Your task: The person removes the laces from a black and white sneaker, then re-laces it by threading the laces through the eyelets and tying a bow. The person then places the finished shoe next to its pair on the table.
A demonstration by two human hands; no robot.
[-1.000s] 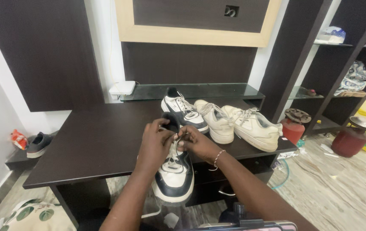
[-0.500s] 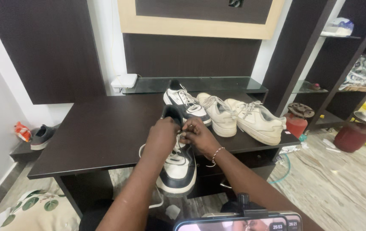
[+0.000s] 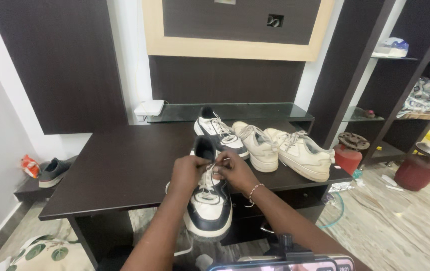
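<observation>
Black-and-white sneaker [image 3: 208, 208] on table edge, both hands [image 3: 187, 173] [image 3: 235, 173] pinching its laces [image 3: 210, 173]

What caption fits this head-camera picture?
Both hands, left hand and right hand, pinch the laces of a black-and-white sneaker.

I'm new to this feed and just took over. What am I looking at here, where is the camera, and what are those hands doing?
There is no machine: these are a person's two bare hands, filmed by a camera worn on their head, looking down. The left hand and right hand pinch the white laces of a black-and-white sneaker that overhangs the near edge of a dark table. Behind it lie its matching sneaker and two cream sneakers. A phone shows at the bottom edge.
</observation>
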